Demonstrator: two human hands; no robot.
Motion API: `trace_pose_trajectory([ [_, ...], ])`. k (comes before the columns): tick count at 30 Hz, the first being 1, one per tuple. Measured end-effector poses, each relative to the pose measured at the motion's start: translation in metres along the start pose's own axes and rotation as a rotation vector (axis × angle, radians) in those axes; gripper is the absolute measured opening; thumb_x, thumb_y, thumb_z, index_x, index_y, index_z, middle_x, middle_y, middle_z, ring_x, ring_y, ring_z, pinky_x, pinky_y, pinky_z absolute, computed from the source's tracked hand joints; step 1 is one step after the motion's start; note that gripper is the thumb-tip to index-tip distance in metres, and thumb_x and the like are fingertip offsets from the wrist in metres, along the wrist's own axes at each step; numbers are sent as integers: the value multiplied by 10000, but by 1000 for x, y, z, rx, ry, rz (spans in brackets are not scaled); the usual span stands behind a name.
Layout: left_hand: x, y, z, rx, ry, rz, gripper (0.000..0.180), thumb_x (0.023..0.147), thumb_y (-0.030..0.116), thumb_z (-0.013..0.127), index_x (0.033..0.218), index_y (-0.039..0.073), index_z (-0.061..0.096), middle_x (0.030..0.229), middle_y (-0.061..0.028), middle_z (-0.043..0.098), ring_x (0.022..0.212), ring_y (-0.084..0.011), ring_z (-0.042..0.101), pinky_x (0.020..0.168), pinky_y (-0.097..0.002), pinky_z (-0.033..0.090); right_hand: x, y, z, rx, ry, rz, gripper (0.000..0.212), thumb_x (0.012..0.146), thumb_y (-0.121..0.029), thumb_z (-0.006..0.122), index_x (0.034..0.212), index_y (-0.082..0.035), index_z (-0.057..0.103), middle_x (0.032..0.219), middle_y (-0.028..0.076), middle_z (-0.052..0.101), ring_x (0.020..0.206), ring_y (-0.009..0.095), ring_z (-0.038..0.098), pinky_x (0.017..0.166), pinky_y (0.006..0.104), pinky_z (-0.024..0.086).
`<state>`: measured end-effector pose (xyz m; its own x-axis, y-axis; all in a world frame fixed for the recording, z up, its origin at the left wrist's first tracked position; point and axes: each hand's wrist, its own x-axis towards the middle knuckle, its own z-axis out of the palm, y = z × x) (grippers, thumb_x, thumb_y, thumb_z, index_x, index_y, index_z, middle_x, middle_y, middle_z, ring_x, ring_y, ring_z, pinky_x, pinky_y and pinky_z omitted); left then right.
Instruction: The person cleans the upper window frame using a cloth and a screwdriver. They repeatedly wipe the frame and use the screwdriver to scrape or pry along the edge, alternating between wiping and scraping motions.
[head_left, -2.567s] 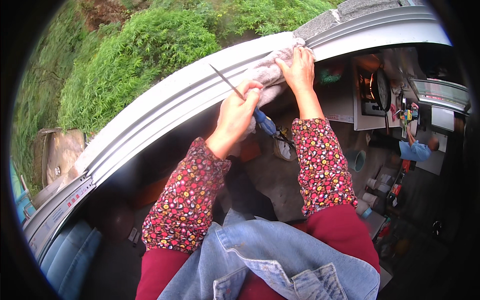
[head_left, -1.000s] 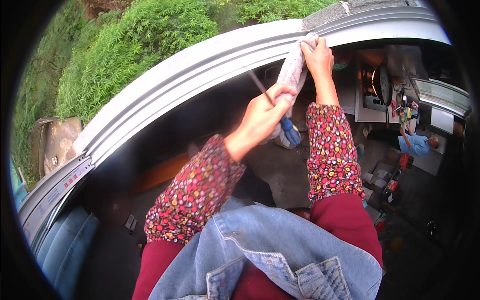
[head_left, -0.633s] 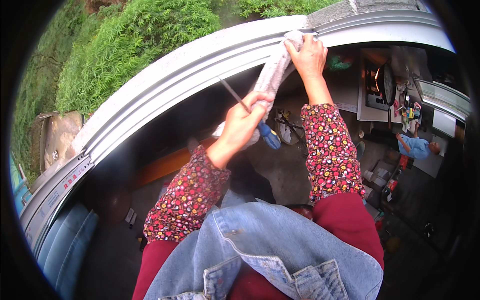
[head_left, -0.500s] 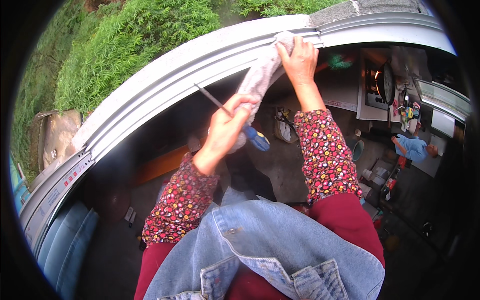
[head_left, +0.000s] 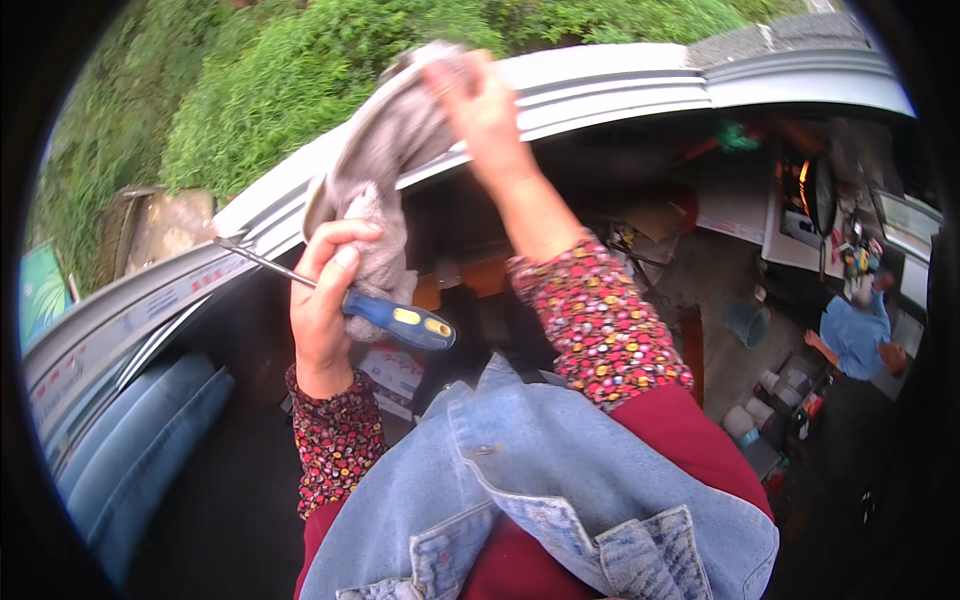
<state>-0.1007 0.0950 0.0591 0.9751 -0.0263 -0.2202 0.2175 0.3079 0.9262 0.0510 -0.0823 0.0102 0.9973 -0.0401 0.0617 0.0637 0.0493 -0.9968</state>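
My left hand is closed round a screwdriver with a blue and yellow handle. The shaft points up and left, its tip over the white metal window track. The same hand also pinches the lower end of a greyish cloth. Higher up, my right hand grips the cloth's upper end, its fingers partly blurred. Stretched between both hands, the cloth is raised in a loose fold in front of the track and hides part of it.
Green bushes grow beyond the track. Blue padded panels stand at the lower left. To the right, a person in a blue shirt is near a counter with a pan. A teal bucket stands on the floor.
Both hands have moved left with the cloth, the right one also lifting it off the track. The cloth went from stretched along the track to a raised fold. The screwdriver moved left and down.
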Motion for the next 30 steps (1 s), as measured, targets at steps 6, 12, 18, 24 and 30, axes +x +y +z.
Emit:
trace_pose_trajectory([
  [6,34,10,-11,73,-23,-92,231,941,133,591,1122,5,657,1044,-38,656,980,-106,570,892,-252,425,34,-1,-89,-1117,274,-600,406,787,-377,808,1049,-100,667,795,92,682,740,274,668,662,375,536],
  [12,86,-36,27,60,-22,-50,216,960,218,620,1045,31,684,971,-3,667,903,-75,562,839,-242,434,-36,-27,-83,-560,-351,83,443,874,-283,736,1218,-33,612,1065,158,683,939,231,673,836,337,527],
  [18,82,-17,42,174,-113,-112,183,956,232,637,1005,56,654,970,-10,662,944,-78,563,858,-253,445,-86,-31,-45,-213,-490,309,556,829,-350,768,1178,34,568,933,122,675,820,193,657,780,337,538],
  [24,73,10,47,305,-30,62,658,847,236,772,1374,-1,458,1169,-128,606,993,-144,594,869,-279,504,-103,-56,-77,-47,-214,284,274,984,-155,609,1222,-22,585,909,29,620,748,65,588,659,225,499],
  [30,71,39,46,534,-96,75,350,862,71,685,1203,44,612,1037,-37,642,862,-91,592,740,-278,508,-119,-45,-163,-121,-209,619,313,1018,-252,545,1263,-63,593,739,-10,565,517,53,526,426,203,413],
])
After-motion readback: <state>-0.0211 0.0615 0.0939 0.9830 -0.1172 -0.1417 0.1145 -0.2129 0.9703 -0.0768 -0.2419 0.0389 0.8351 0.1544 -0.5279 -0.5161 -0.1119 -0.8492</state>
